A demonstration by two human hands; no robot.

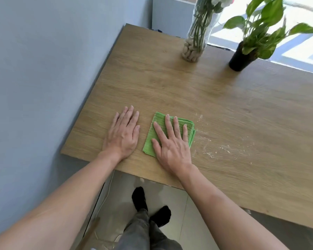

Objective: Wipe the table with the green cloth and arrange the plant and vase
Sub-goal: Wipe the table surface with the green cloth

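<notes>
One green cloth [167, 134], ribbed and folded into a thick square, lies near the front edge of the wooden tabletop [170, 83]. The right hand [172, 141] presses flat on it, fingers spread; the left hand [123, 134] rests flat and open on bare wood just beside. Pale crumbs [215, 148] scatter to the cloth's right. At the far edge stand one clear vase [195, 40] with stems and pebbles, and one plant [251, 42] in a black pot.
</notes>
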